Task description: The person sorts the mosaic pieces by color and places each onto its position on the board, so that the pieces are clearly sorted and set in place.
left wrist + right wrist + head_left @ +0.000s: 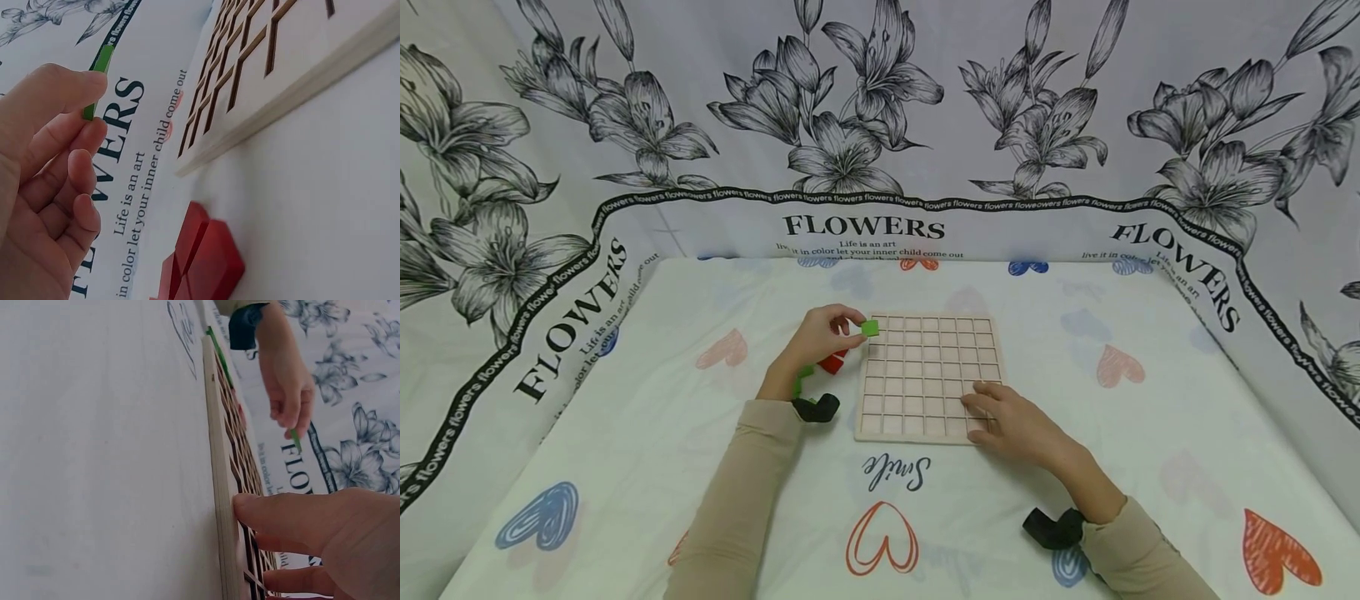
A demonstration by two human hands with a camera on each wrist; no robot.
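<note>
Between thumb and forefinger my left hand [824, 335] pinches a thin green square tile [870, 328], held over the far left corner of a wooden grid board [901, 439]. The left wrist view shows the green tile [99, 81] edge-on, with the other fingers loosely curled. My right hand [1018, 425] rests on the board's near right part, fingers spread and thumb at its edge. In the right wrist view, the thumb and fingers of this hand [312, 531] touch the board [219, 487]. The board's visible squares hold no coloured tiles.
Red tiles [832, 363] lie left of the board, partly behind the left hand; the left wrist view shows several red tiles [215, 256] close up. Green tiles [805, 372] lie beside the left wrist. A heart-patterned cloth [1045, 333] covers the table, with a flower-printed curtain [880, 108] behind.
</note>
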